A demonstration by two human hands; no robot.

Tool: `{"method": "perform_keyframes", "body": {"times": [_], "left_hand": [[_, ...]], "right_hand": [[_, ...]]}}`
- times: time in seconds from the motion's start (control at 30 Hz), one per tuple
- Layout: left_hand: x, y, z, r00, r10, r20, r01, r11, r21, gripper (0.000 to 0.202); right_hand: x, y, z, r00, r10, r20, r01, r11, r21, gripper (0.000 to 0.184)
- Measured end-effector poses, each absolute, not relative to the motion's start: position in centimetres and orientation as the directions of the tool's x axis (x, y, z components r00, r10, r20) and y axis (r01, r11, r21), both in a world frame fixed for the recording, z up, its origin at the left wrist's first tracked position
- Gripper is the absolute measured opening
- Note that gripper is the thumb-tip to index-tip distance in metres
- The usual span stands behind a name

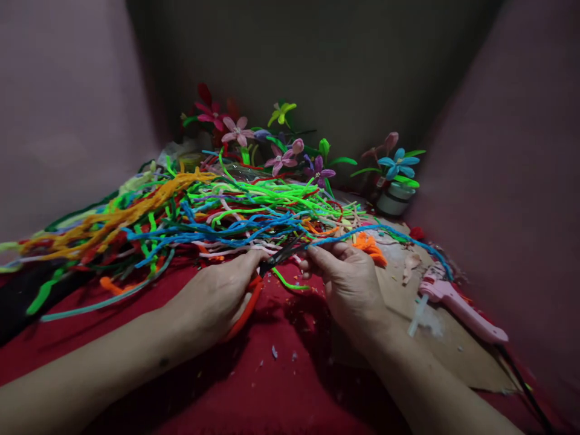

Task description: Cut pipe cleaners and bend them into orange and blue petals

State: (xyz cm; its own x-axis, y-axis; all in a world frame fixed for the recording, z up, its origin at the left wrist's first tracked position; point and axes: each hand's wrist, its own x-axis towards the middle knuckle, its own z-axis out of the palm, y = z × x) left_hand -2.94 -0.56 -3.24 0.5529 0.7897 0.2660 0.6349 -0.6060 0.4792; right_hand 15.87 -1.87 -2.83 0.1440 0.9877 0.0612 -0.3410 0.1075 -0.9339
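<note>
In my left hand (226, 293) is a pair of scissors (244, 311) with orange handles, the fingers closed round them. Their dark blades point right and up, reaching close to my right hand (347, 278). That hand pinches a blue pipe cleaner (385, 228) near its left end, close to the blade tips. The rest of the pipe cleaner trails right in a curve to the glue gun. Whether the blades touch it cannot be made out. Just beyond both hands lies a large heap of coloured pipe cleaners (267, 196), and a short green piece (287, 283) rests below the blades.
A pink glue gun (466, 308) lies on a cardboard sheet (453, 356) at the right, its black cord running toward me. Pipe-cleaner flowers (238, 132) stand behind the heap. A white jar (396, 199) sits near a blue flower (399, 162). Small scraps dot the red cloth (267, 386).
</note>
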Motion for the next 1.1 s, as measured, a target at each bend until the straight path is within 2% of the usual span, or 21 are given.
{"method": "perform_keyframes", "body": {"times": [0.17, 0.27, 0.47, 0.73, 1.1], "left_hand": [[-3.0, -0.7, -3.6, 0.601, 0.762, 0.243, 0.714, -0.648, 0.264, 0.039], [-3.0, -0.6, -3.7, 0.601, 0.761, 0.244, 0.738, -0.646, 0.196, 0.039], [-3.0, -0.5, -4.2, 0.606, 0.749, 0.267, 0.741, -0.654, 0.152, 0.037], [-2.8, -0.7, -4.1, 0.624, 0.719, 0.306, 0.731, -0.676, 0.099, 0.038], [-3.1, -0.6, -4.7, 0.634, 0.668, 0.391, 0.705, -0.707, 0.064, 0.037]], "right_hand": [[16.0, -1.7, -2.9, 0.133, 0.989, 0.063, -0.356, 0.107, -0.928, 0.010], [16.0, -1.8, -2.8, 0.121, 0.991, 0.053, -0.382, 0.096, -0.919, 0.008], [16.0, -1.9, -2.6, 0.114, 0.993, 0.037, -0.384, 0.078, -0.920, 0.010], [15.9, -2.1, -2.7, 0.102, 0.994, 0.034, -0.429, 0.075, -0.900, 0.004], [15.7, -1.9, -2.5, 0.021, 0.999, 0.028, -0.484, 0.035, -0.875, 0.007]]}}
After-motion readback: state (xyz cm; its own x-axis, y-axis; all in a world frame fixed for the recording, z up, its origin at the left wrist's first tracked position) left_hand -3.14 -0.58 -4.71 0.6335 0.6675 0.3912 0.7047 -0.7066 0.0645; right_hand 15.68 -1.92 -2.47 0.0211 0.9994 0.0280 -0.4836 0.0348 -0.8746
